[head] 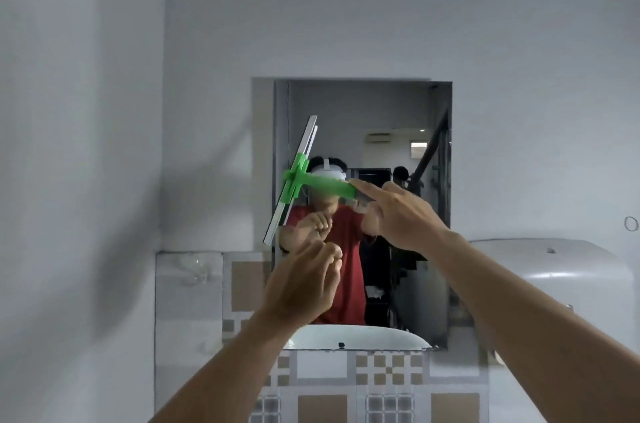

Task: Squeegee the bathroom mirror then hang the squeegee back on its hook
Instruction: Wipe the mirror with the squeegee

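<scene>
A rectangular mirror [398, 104] hangs on the grey wall straight ahead. My right hand [398, 215] holds the green handle of a squeegee [323, 185], index finger stretched along the handle. Its long pale blade stands nearly upright, tilted, against the mirror's left edge. My left hand [304, 284] is raised below the squeegee, fingers loosely curled, holding nothing. A clear plastic hook [194, 272] sticks to the tile at the lower left of the mirror.
A white wash basin shows reflected at the mirror's bottom [353, 336]. Patterned beige and grey tiles [322, 405] cover the wall below. A white rounded tank [561, 270] sits at the right. A person in a red shirt is reflected in the mirror.
</scene>
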{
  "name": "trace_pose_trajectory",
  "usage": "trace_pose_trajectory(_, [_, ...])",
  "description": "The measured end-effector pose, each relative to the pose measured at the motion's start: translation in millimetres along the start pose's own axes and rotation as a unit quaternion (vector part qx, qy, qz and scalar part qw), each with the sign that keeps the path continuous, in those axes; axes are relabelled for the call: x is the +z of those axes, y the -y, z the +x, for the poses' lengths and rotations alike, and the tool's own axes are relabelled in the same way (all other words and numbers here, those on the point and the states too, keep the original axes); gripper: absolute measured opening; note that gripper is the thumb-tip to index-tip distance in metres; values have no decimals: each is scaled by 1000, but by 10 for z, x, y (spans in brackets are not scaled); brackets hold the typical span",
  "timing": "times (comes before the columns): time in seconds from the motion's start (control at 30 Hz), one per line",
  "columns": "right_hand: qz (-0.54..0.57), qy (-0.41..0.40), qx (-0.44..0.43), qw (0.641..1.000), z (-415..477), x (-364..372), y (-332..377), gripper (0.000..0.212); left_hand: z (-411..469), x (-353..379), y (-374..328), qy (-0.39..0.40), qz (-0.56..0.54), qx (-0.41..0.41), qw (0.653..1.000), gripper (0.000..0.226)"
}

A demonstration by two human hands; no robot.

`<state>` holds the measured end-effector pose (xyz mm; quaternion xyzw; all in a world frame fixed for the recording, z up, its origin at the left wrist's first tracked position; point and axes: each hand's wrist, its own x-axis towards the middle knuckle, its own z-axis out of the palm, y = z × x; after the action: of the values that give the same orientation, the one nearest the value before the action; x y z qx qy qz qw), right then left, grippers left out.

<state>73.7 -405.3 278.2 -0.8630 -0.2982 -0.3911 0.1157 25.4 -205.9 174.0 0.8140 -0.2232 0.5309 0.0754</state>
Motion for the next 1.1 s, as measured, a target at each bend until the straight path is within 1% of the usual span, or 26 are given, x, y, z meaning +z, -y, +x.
trace_pose_trajectory(0.07, [-5, -20, 10, 1000, 207, -41, -28, 59, -114, 193, 202, 47, 13, -20, 999, 18])
trace_pose_trajectory(0.1, [-10, -26, 10, 1000, 300, -59, -42, 59, -136, 282, 308, 61, 29, -30, 997, 25])
trace_pose_trajectory(0.27, [-34, -37, -6, 999, 653, -84, -73, 52, -32, 578, 716, 115, 120, -53, 985, 77])
trace_pose_trajectory(0.33, [-40, -46, -17, 998, 754, -83, -68, 48, 20, 635, 809, 122, 132, -61, 982, 90])
trace_pose_trajectory(0.47, [-101, -51, -47, 992, 986, -112, -66, 47, 118, 732, 932, 135, 118, -88, 980, 92])
trace_pose_trajectory(0.53, [-126, -53, -58, 989, 1119, -145, -86, 47, 124, 786, 978, 122, 128, -87, 980, 96])
trace_pose_trajectory(0.6, [-125, -57, -75, 988, 1235, -165, -101, 49, 96, 843, 1002, 107, 135, -81, 982, 101])
trace_pose_trajectory(0.7, [-116, -59, -91, 987, 1369, -149, -96, 54, 85, 866, 1006, 92, 138, -76, 983, 101])
trace_pose_trajectory(0.93, [-131, -28, -94, 987, 1369, -116, -35, 76, 97, 844, 1019, 126, 135, -90, 979, 94])
trace_pose_trajectory(1.1, [-144, -27, -92, 985, 1332, -152, -25, 78, 90, 841, 1050, 122, 132, -87, 980, 96])
